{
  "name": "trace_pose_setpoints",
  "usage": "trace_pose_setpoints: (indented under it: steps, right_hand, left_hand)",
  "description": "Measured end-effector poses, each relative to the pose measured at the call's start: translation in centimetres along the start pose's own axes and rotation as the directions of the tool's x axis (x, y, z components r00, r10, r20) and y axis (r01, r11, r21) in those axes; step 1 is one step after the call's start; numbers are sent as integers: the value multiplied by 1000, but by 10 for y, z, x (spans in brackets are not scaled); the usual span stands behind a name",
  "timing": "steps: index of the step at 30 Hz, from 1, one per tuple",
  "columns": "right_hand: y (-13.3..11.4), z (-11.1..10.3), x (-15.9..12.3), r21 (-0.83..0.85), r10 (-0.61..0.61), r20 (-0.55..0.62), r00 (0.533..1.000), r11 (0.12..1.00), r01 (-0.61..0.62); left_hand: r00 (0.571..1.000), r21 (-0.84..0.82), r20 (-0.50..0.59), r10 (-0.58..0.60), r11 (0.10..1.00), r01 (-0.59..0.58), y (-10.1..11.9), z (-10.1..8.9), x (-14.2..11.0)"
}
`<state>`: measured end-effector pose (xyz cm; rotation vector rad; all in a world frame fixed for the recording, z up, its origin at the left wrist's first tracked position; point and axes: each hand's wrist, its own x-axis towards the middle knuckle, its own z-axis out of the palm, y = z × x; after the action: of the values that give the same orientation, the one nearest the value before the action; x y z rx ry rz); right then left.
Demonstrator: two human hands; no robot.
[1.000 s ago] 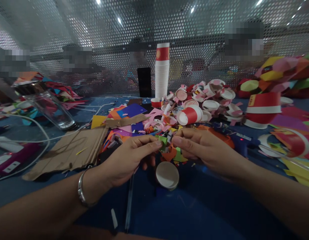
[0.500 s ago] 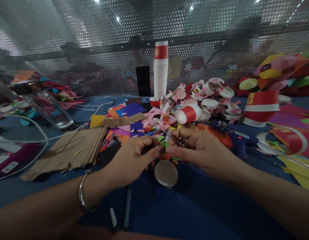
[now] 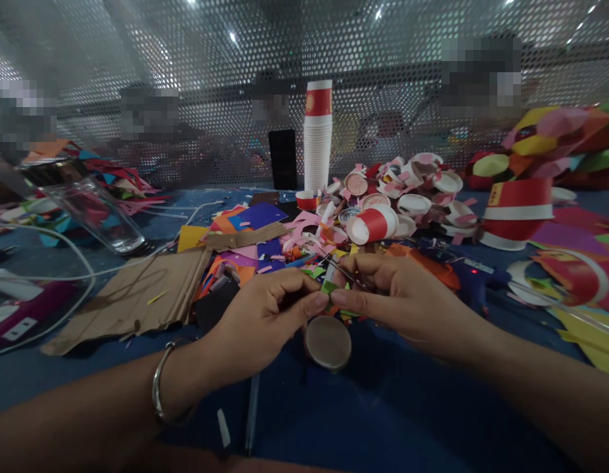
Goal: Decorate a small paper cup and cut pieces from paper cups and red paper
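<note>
Between my fingertips is a small piece of green paper (image 3: 328,287). My left hand (image 3: 265,315) pinches its left side between thumb and forefinger. On the other side, the thumb of my right hand (image 3: 397,295) touches the paper, and the fingers are closed around a pair of scissors (image 3: 351,276) whose thin metal blades point up and left. Most of the handles are hidden in the hand. Just below my hands stands a round cup piece with a brownish disc face (image 3: 328,343).
Paper scraps (image 3: 265,217) and cut cup parts (image 3: 412,203) are heaped beyond my hands. A tall cup stack (image 3: 317,151) and a phone (image 3: 283,159) stand behind. Cardboard (image 3: 136,295) and a glass bottle (image 3: 102,217) lie left; a glue gun (image 3: 472,272) and red cups (image 3: 518,213) sit right.
My left hand and the green paper have shifted slightly right. The paper is turned a little, and both hands keep their grips.
</note>
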<state>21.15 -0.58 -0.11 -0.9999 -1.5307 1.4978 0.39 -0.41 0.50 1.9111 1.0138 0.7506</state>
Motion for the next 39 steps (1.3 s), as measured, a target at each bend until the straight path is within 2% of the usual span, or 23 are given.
trace_pose_setpoints:
  steps: [7, 11, 14, 17, 20, 24, 29, 34, 39]
  right_hand:
    - [-8, -2, -1, -142, -45, -29, 999, 989, 41]
    - [-4, -4, -1, -167, -39, -25, 999, 985, 35]
    - [0, -5, 0, -171, -11, -7, 1000, 985, 10]
    - [0, -5, 1, -162, -5, -5, 1000, 987, 4]
    - [0, -4, 2, -122, -18, -13, 1000, 992, 17]
    - [1, -3, -1, -28, 57, 11, 998, 998, -56]
    - [2, -3, -4, 89, 124, 98, 987, 987, -133]
    - [1, -1, -5, 151, 185, 174, 967, 966, -212]
    - [1, 0, -6, 203, 211, 198, 957, 946, -251]
  left_hand:
    - [1000, -19, 2, -27, 999, 27, -1, 1, 0]
    - [998, -146, -53, -41, 989, 33, -3, 2, 1]
    - [995, -256, -44, -88, 964, 74, -3, 3, 3]
    - [981, -438, 5, -193, 882, 175, -3, 3, 5]
    - [959, -631, 49, -280, 736, 247, -4, 0, 8]
    - [929, -758, 57, -365, 590, 278, -5, -6, 14]
    - [910, -812, 37, -413, 518, 268, -5, -8, 19]
    - [857, -871, 43, -513, 401, 284, -3, -9, 22]
    - [837, -883, 32, -546, 377, 280, 0, -9, 24]
